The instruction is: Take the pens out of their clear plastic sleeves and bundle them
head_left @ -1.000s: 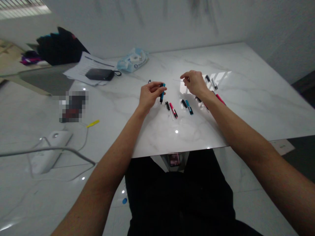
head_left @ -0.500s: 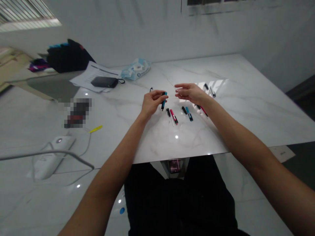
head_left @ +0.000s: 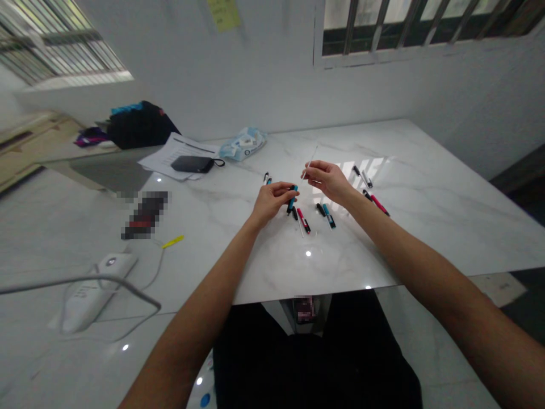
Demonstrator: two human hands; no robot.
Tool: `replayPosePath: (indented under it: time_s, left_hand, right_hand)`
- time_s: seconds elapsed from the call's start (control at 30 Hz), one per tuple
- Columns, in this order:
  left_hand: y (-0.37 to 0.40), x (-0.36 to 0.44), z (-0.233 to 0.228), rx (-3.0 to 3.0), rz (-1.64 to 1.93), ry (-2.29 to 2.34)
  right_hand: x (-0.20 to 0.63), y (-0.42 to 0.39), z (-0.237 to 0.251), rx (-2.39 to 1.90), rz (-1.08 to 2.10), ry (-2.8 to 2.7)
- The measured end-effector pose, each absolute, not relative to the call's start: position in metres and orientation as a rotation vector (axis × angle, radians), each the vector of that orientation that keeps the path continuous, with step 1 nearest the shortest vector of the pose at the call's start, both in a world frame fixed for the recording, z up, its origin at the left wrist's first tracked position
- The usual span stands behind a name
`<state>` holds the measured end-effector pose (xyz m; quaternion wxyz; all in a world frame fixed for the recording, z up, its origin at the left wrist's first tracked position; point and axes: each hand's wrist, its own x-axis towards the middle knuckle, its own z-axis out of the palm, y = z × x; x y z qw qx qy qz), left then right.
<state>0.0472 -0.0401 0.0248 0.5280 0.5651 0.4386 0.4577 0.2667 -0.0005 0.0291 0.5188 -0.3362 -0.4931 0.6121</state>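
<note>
Between the thumb and fingers of my left hand (head_left: 271,203) is a blue-and-black pen barrel (head_left: 293,196), tilted above the table. My right hand (head_left: 330,180) pinches a thin, pale pen refill (head_left: 314,154) that points up and away. Just below the hands lie a red pen (head_left: 304,220), a black cap (head_left: 294,213) and a white refill (head_left: 300,227). A blue pen (head_left: 328,216) rests beside another black piece (head_left: 321,209). Right of my right hand are a red pen (head_left: 380,205) and a clear pen (head_left: 367,179). Another pen (head_left: 266,177) is partly hidden behind my left hand.
On the white marbled table (head_left: 272,267), a black pouch (head_left: 192,164) lies on papers (head_left: 164,153) near a wipes pack (head_left: 242,144). Farther left are a white power strip (head_left: 100,289) with a grey cable, a yellow strip (head_left: 173,242) and a dark blurred object (head_left: 145,216).
The camera view has tilted up, so the scene sits lower. My right hand has turned and its fingers have closed in, with the refill now pointing upward. My left hand still holds the pen barrel.
</note>
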Motion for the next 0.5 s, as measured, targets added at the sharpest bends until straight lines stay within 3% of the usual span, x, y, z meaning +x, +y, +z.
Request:
replayPosePath:
  time_s: [0.5]
  left_hand:
    - [-0.041, 0.0464, 0.0279, 1.374, 1.079, 1.051]
  right_hand:
    - [0.258, -0.005, 0.0296, -0.825, 1.362, -1.29]
